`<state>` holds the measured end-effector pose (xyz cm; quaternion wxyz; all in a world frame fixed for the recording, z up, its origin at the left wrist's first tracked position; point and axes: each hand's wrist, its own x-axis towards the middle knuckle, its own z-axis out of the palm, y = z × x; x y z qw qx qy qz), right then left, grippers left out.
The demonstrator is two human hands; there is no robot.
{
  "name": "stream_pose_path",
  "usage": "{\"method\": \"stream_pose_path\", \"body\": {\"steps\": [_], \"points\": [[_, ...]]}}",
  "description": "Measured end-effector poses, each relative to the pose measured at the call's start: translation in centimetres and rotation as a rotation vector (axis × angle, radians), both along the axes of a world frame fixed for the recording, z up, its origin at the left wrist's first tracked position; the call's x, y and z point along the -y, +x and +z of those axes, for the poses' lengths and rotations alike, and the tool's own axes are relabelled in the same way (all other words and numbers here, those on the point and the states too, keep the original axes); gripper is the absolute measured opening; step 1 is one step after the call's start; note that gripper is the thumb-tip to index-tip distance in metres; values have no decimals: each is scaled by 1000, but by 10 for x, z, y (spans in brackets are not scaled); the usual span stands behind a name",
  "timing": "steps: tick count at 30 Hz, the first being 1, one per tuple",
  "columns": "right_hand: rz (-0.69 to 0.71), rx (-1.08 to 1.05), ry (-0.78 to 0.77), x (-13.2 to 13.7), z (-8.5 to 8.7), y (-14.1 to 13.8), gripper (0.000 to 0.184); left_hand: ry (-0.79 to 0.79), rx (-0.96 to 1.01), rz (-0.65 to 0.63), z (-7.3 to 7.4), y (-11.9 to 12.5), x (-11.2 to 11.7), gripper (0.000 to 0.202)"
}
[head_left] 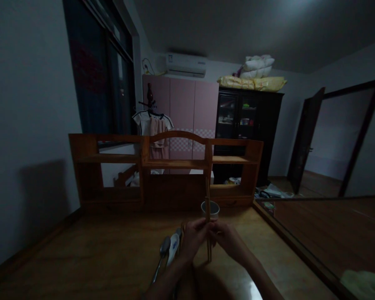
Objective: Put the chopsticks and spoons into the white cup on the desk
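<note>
Both my hands meet in front of me above the wooden table (112, 246). Between their fingertips stands a pair of chopsticks (208, 204), held upright. My left hand (195, 234) pinches them from the left, and my right hand (221, 234) grips them from the right. Right behind the chopsticks sits a pale cup (215, 210), partly covered by them and by my fingers. To the left of my left hand lie a metal spoon (164, 246) and a white spoon with a blue mark (173, 246). Another dark utensil (178, 231) shows beside them, half hidden by my left hand and forearm.
A wooden shelf unit (175, 164) rises along the table's back edge. At the right the table ends in a raised edge (287, 237), beside a lower brown surface (331, 225). A wall (28, 125) borders the left side.
</note>
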<state>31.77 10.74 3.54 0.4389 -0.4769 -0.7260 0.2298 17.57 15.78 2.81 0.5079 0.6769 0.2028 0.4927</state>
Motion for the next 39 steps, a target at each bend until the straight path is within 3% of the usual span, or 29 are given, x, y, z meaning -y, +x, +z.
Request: {"method": "stream_pose_path", "body": {"steps": [8,14,19,21,24,26,29,34,39], "points": [[45,49,-63,-8,1,6,45,-123,81,-138,-17,-6,-3,39],[70,28,-92,-6,-10,9,45,-108,62,-180,-25,-3,-5,31],[-52,113,-98,-3,-21,21,39,-132,58,-195,-21,-1,1,29],[-179,229,-92,2,-13,30,36,-134,48,-174,-20,0,3,29],[-321,295,14,12,18,41,34,-160,3,-173,-22,0,2,31],[-338,228,119,16,43,39,30,-203,-16,-177,-25,1,0,35],[-249,126,142,15,71,26,35,-270,0,-186,-31,5,-3,43],[-144,144,146,-1,78,5,28,-326,16,-189,-35,9,-5,54],[-42,168,116,-6,77,5,25,-337,9,-211,-41,8,-5,57]]}}
